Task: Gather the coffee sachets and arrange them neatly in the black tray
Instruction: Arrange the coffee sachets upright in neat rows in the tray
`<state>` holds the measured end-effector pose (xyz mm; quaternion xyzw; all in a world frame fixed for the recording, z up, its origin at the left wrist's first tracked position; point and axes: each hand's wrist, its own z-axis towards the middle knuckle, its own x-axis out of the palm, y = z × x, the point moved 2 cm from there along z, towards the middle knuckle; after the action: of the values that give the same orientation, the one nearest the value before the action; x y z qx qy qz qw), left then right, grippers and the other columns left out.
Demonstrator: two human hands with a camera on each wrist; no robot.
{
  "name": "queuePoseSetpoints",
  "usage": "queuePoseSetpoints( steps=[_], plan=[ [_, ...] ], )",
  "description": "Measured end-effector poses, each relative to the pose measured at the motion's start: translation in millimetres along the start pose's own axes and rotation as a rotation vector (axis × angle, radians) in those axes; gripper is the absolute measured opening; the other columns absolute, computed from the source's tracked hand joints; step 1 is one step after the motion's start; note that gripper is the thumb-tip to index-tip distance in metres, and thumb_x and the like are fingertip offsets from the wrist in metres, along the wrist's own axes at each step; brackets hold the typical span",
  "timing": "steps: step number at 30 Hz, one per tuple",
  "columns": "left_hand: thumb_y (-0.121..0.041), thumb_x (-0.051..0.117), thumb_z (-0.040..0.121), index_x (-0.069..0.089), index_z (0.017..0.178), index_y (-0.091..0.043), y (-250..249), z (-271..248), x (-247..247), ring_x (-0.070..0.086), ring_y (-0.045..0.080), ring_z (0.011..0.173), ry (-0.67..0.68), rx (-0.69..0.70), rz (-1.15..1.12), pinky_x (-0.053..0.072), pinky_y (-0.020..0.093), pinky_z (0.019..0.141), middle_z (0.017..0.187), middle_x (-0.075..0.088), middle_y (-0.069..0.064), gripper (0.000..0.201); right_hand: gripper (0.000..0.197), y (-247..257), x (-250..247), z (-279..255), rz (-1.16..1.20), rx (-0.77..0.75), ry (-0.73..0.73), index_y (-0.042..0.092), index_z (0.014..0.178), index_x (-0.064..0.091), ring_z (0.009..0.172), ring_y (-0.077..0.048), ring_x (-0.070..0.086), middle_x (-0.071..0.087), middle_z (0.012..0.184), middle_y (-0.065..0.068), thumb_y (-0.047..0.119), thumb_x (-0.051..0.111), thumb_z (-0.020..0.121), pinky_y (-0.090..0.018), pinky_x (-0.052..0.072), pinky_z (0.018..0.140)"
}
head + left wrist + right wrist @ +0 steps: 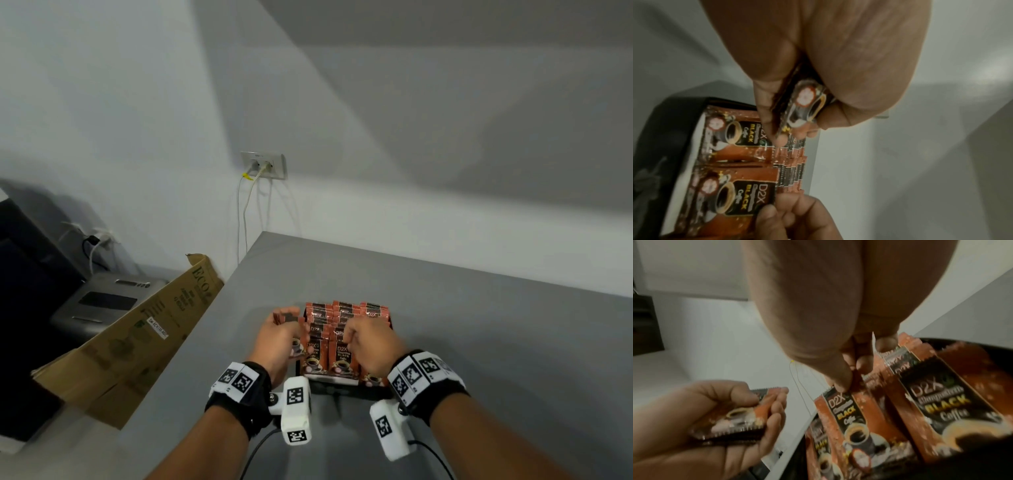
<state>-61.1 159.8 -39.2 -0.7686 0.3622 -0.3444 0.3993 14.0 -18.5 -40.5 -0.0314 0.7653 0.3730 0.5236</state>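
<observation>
The black tray (346, 391) sits on the grey table just ahead of my wrists. It holds rows of upright orange-brown coffee sachets (346, 313). My left hand (279, 337) hovers at the tray's left side, gripping a small stack of sachets (807, 104) between thumb and fingers; this stack (740, 418) also shows in the right wrist view. My right hand (851, 374) reaches over the tray's near rows. Its thumb and fingers pinch the top edge of a standing sachet (846, 410). The tray's far rim (962, 341) shows behind the packets.
The grey table (479, 342) stretches right and back to the white wall. A cardboard box (137, 335) leans off the table's left edge, with a silver appliance (102, 305) behind it. A wall socket (263, 166) with hanging cables sits above the table's far left corner.
</observation>
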Motion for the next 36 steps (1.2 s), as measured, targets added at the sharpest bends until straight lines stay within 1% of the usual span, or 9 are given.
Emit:
queuePoseSetpoints(
  steps=[4,11,15,18,20,24,28,30,36],
  plan=[
    [0.019,0.057,0.079,0.056,0.118,-0.01,8.2,-0.8,-2.8,0.069,0.028,0.076,0.014,0.027,0.073,0.059,0.041,0.069,0.098,0.071,0.018,0.048,0.033,-1.9,10.3,5.5,-0.101,0.024,-0.014,0.024,0.09,0.067,0.088,-0.014,0.063,0.065,0.099,0.003,-0.006,0.053,0.086,-0.031,0.057,0.082],
    [0.019,0.055,0.073,0.058,0.117,-0.009,10.9,-3.4,0.7,0.068,0.034,0.083,0.06,0.049,0.157,0.056,0.058,0.081,0.103,0.071,0.023,0.052,0.025,-0.7,19.4,-2.3,-0.168,-0.022,-0.063,0.016,0.082,0.062,0.093,-0.017,0.051,0.06,0.088,0.002,-0.007,0.053,0.086,-0.035,0.052,0.088],
    [0.019,0.057,0.076,0.058,0.116,-0.009,8.3,-5.9,5.0,0.067,0.026,0.08,0.103,0.073,0.17,0.057,0.042,0.073,0.097,0.071,0.019,0.049,0.007,11.3,0.3,-7.2,0.111,-0.058,-0.244,0.02,0.094,0.071,0.089,-0.007,0.06,0.065,0.095,0.009,0.016,0.066,0.089,-0.023,0.051,0.084],
    [0.024,0.064,0.074,0.057,0.118,-0.01,6.3,-10.0,12.7,0.068,0.02,0.072,0.218,0.109,0.211,0.054,0.033,0.063,0.087,0.073,0.01,0.056,0.02,30.7,-12.3,-8.2,0.455,-0.093,-0.156,0.019,0.108,0.072,0.079,-0.003,0.067,0.072,0.092,0.007,0.016,0.071,0.089,-0.016,0.054,0.076],
    [0.022,0.069,0.073,0.056,0.119,-0.011,5.9,-11.0,16.8,0.069,0.019,0.074,0.252,0.133,0.256,0.053,0.03,0.062,0.093,0.073,0.011,0.058,0.019,38.0,-17.1,-5.4,0.452,-0.087,-0.112,0.019,0.107,0.073,0.075,0.0,0.068,0.073,0.088,0.006,0.014,0.072,0.088,-0.015,0.054,0.073],
    [0.006,0.071,0.082,0.057,0.111,-0.013,-0.9,-6.9,10.8,0.068,0.022,0.071,0.071,0.114,0.182,0.052,0.033,0.06,0.092,0.071,0.013,0.037,0.016,26.1,-24.2,2.4,0.375,-0.006,-0.249,0.023,0.095,0.074,0.069,0.001,0.067,0.072,0.077,0.01,0.01,0.071,0.087,-0.006,0.047,0.065],
    [0.006,0.047,0.091,0.053,0.101,-0.015,-8.0,0.9,-4.6,0.061,0.023,0.064,-0.086,0.088,0.044,0.05,0.036,0.068,0.084,0.061,0.01,0.024,0.018,20.1,-7.4,6.9,0.272,0.051,-0.127,0.021,0.092,0.07,0.057,0.002,0.061,0.068,0.073,0.01,0.006,0.061,0.093,-0.007,0.043,0.055],
    [0.007,0.049,0.09,0.052,0.104,-0.016,-9.0,0.4,-8.1,0.066,0.027,0.069,-0.111,0.1,0.059,0.053,0.041,0.074,0.091,0.059,0.011,0.027,0.02,23.7,8.2,10.9,0.196,0.037,-0.078,0.021,0.092,0.072,0.065,0.003,0.062,0.07,0.079,0.01,0.005,0.06,0.095,-0.007,0.045,0.057],
    [0.016,0.053,0.083,0.054,0.109,-0.016,-5.0,-0.7,-15.3,0.063,0.027,0.08,-0.11,0.116,0.139,0.056,0.042,0.071,0.103,0.064,0.016,0.042,0.032,32.7,43.2,21.6,0.053,0.048,0.009,0.021,0.1,0.071,0.081,-0.017,0.071,0.072,0.099,-0.002,-0.005,0.054,0.092,-0.033,0.062,0.075]
  ],
)
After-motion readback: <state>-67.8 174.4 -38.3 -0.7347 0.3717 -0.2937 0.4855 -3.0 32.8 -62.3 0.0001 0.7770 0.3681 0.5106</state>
